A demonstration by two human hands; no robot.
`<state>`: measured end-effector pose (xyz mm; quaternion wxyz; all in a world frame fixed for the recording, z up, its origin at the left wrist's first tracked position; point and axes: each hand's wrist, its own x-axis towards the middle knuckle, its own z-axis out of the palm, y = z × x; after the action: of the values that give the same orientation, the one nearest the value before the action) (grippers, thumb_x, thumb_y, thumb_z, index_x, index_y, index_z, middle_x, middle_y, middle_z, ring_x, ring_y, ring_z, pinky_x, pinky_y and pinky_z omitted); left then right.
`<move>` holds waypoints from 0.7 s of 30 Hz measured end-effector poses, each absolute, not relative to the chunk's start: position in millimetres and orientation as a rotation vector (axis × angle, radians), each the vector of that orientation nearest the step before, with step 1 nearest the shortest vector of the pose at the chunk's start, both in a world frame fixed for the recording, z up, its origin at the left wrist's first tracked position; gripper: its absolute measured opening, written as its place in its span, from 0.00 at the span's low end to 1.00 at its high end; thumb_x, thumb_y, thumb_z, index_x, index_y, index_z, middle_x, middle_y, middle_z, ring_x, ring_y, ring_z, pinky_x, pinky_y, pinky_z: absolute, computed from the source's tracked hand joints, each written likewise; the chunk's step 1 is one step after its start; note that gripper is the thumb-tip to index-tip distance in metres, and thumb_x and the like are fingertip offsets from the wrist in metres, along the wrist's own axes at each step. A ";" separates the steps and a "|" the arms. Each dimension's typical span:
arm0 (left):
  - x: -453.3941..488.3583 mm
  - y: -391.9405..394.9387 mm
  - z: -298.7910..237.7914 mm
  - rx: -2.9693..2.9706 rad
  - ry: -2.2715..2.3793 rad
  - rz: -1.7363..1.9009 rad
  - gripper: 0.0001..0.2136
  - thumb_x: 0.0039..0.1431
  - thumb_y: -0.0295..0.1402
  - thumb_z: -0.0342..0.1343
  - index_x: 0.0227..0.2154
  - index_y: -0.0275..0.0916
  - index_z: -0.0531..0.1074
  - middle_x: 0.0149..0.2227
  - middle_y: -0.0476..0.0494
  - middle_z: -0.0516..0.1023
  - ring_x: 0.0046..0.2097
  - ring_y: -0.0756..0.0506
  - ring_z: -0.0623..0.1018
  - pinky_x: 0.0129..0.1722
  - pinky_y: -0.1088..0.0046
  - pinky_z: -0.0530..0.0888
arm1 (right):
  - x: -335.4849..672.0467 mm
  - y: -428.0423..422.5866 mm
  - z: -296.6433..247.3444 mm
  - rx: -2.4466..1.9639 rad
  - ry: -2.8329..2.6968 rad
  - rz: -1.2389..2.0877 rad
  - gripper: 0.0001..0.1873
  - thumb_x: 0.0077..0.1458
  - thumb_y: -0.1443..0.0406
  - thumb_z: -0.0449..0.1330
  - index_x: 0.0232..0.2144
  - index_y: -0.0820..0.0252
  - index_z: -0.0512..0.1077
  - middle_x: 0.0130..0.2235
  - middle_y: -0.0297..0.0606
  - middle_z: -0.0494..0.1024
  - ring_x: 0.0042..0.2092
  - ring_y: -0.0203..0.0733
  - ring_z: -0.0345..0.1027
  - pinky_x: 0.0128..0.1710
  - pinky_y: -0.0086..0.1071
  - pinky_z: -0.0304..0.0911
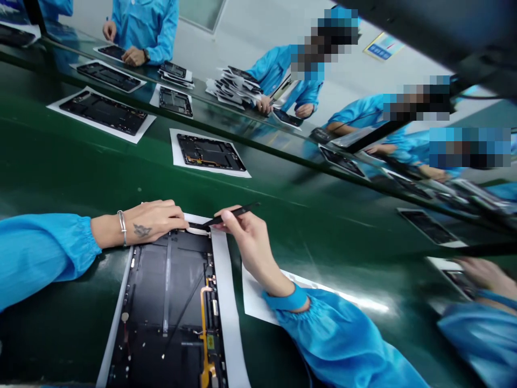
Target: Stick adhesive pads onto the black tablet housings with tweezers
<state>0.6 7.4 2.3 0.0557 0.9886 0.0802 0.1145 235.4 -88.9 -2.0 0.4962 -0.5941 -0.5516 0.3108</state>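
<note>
In front of me an opened tablet chassis (181, 302) lies on a white sheet (232, 307) on the green bench. Orange flex cable (203, 318) runs down its right side. My left hand (155, 222) rests on the far edge of the chassis, fingers bent together at the rim; what its fingertips press or hold is hidden. A thin black pointed tool, like a spudger or tweezers (238, 211), is pinched in my right hand (252, 242). Its tip reaches the far right corner, beside a short white strip (197, 230).
Other chassis on white sheets (107, 114) (212, 152) lie farther off along the bench. Behind them, several co-workers in blue smocks (145, 27) sit at a glass-like surface with a stack of parts (234, 86). A co-worker's hand (484, 275) is at the right, blurred.
</note>
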 end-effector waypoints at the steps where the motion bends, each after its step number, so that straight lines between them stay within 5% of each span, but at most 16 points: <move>1: 0.5 7.5 2.4 3.011 0.239 0.342 0.14 0.67 0.22 0.47 0.50 0.38 0.74 0.49 0.41 0.77 0.45 0.44 0.73 0.44 0.71 0.71 | 240.0 -89.6 -3.5 -1.453 -1.269 0.772 0.22 0.55 0.45 0.63 0.32 0.59 0.76 0.31 0.38 0.78 0.34 0.43 0.77 0.37 0.39 0.75; 21: 0.4 7.9 1.8 3.137 0.227 0.331 0.14 0.69 0.25 0.48 0.51 0.42 0.74 0.48 0.42 0.77 0.43 0.45 0.72 0.38 0.70 0.67 | 241.8 -94.7 -9.3 -1.445 -1.035 0.877 0.23 0.51 0.45 0.66 0.30 0.59 0.77 0.25 0.35 0.76 0.32 0.40 0.73 0.39 0.37 0.73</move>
<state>0.4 7.9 1.8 -0.0106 0.9919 0.0717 0.1047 241.8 -94.7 -9.3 0.5480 -0.6098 -0.4368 0.3702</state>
